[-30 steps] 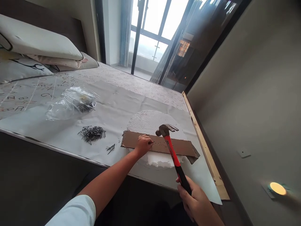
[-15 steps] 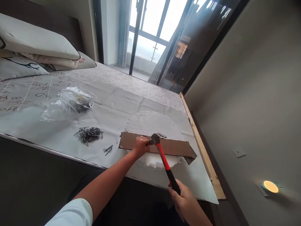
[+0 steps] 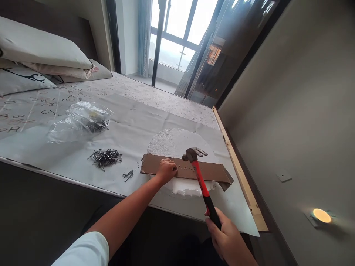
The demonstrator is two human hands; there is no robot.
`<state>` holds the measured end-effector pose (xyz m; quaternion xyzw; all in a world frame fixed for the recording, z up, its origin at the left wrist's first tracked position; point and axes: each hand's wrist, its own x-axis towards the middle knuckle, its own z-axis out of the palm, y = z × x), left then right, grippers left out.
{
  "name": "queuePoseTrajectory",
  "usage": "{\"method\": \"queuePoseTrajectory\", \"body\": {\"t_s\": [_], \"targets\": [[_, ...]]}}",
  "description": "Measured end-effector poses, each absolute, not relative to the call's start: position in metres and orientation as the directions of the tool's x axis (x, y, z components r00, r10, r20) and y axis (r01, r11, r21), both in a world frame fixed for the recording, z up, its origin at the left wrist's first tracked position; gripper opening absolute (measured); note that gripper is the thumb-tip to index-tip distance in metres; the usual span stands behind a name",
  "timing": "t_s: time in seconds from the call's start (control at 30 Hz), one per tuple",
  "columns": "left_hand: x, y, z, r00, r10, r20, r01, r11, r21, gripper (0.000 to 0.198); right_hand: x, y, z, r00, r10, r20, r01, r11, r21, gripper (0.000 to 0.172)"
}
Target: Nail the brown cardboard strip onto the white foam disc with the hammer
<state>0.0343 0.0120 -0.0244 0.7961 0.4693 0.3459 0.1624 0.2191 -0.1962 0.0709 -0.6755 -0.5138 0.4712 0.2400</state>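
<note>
My right hand (image 3: 226, 234) is closed round the black grip of a claw hammer (image 3: 200, 177) with a red shaft. The hammer head is raised over a brown cardboard strip (image 3: 206, 171), to the right of my left hand. My left hand (image 3: 166, 170) rests on that strip, thumb and fingers pinched on a nail (image 3: 175, 169) mostly hidden by the fingertips. Small dark nail heads dot the cardboard right of my fingers. Under the strip lies a round white foam slab (image 3: 180, 142) with a ragged near edge.
A heap of nails (image 3: 107, 158) and a few loose nails (image 3: 128, 175) lie to the left on a pale sheet (image 3: 138, 122) over the mattress. Behind them is a clear plastic bag (image 3: 80, 122) with nails inside. A wooden rail (image 3: 235, 159) runs along the right edge.
The hammer head has moved up and to the right, away from my left fingers. My right hand has shifted right with it. My left hand stays at the same spot on the cardboard.
</note>
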Motion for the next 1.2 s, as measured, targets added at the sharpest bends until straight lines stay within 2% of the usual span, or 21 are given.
{"method": "queuePoseTrajectory", "body": {"t_s": [0.17,0.33,0.4,0.57,0.73,0.83,0.93,1.0,1.1,1.2], "targets": [[0.018,0.019,-0.009,0.326,0.848,0.417,0.549,-0.529,0.647,0.018,0.221,-0.197,0.080,0.021,0.946,-0.324,0.502,-0.290,-0.815,0.043],[-0.012,0.019,0.021,0.007,0.818,0.575,0.545,-0.486,0.684,0.022,0.209,-0.184,0.059,-0.002,0.930,-0.367,0.604,-0.291,-0.742,0.018],[-0.019,0.017,0.029,-0.046,0.774,0.632,0.560,-0.504,0.658,0.021,0.206,-0.181,0.050,-0.010,0.925,-0.379,0.636,-0.287,-0.716,0.015],[-0.027,0.013,0.036,-0.065,0.769,0.635,0.568,-0.495,0.658,0.020,0.208,-0.183,0.032,-0.036,0.910,-0.412,0.586,-0.315,-0.747,0.017],[-0.071,0.012,0.035,-0.237,0.802,0.548,0.567,-0.344,0.749,0.020,0.210,-0.192,0.010,-0.043,0.900,-0.435,0.465,-0.367,-0.806,0.031],[-0.113,0.006,0.022,-0.280,0.804,0.525,0.620,-0.266,0.738,0.021,0.210,-0.198,0.001,-0.082,0.884,-0.460,0.374,-0.400,-0.837,0.029],[-0.155,-0.007,-0.005,-0.229,0.832,0.505,0.721,-0.203,0.662,0.023,0.211,-0.204,0.002,-0.160,0.879,-0.449,0.210,-0.414,-0.885,0.025],[-0.176,-0.016,-0.027,-0.124,0.898,0.423,0.805,-0.158,0.572,0.023,0.214,-0.207,0.006,-0.215,0.844,-0.492,0.138,-0.473,-0.870,0.036],[-0.191,-0.026,-0.055,0.078,0.978,0.192,0.897,-0.152,0.416,0.024,0.218,-0.211,0.010,-0.238,0.779,-0.580,0.178,-0.552,-0.814,0.067],[-0.187,-0.029,-0.067,0.217,0.975,0.045,0.931,-0.221,0.289,0.027,0.222,-0.213,0.008,-0.163,0.795,-0.584,0.255,-0.538,-0.803,0.076]]}}
